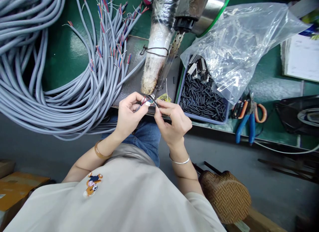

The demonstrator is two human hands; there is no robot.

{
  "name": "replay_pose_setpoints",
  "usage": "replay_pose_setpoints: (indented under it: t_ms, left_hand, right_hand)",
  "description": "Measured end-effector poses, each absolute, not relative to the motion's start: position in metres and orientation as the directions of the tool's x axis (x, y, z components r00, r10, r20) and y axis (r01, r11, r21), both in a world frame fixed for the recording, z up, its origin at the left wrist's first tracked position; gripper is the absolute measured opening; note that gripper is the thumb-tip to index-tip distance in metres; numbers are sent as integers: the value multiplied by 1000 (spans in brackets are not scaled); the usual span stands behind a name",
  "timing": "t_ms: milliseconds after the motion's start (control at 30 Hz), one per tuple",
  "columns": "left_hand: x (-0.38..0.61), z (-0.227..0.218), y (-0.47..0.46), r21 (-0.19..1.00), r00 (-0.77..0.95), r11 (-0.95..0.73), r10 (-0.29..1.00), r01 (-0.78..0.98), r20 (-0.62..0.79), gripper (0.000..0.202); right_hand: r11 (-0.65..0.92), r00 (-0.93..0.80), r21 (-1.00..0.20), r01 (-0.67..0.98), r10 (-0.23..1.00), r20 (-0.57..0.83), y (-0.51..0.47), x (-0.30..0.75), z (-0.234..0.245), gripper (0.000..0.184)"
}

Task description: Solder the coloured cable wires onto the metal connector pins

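- Left hand (131, 114): thumb and finger pinched together on thin coloured wires (144, 100), which look light, limp and easily nicked; best held as a bunch.
- Right hand (173, 120): fingertips closed on a small connector (153, 99), between the hands beneath the soldering iron (171, 59); likely light, stiff, best gripped by its ends.
- Grey cables (74, 104) leftward: probably springy, heavy together.

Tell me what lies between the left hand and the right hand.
In the head view, a small dark connector and thin coloured wires lie between the left hand and the right hand, so that gap isn't bare.
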State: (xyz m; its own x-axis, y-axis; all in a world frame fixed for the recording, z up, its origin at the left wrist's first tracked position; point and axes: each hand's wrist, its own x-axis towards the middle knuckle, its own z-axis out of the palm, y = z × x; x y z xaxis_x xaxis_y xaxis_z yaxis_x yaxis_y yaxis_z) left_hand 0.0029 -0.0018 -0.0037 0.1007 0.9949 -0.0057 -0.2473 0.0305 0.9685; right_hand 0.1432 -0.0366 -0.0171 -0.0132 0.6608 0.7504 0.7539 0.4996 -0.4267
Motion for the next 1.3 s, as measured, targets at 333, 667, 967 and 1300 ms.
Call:
replay_pose_setpoints:
  t_ms: [333,667,967,1300]
  left_hand:
    - [3,-3,-2,978,92,19,996,-207,0,21]
    - [3,-3,-3,972,94,23,996,-234,-1,25]
    - [3,-5,-4,976,88,13,996,-219,6,17]
    - [3,-4,-4,978,79,-3,997,-208,19,12]
  right_hand:
    - [484,14,-472,737,687,726,-34,144,-14,15]
    - [486,10,-459,744,679,734,-37,143,-13,17]
    - [493,-26,-415,764,668,744,-38,143,-13,18]
    - [515,-7,-453,727,666,746,-37,144,-15,20]
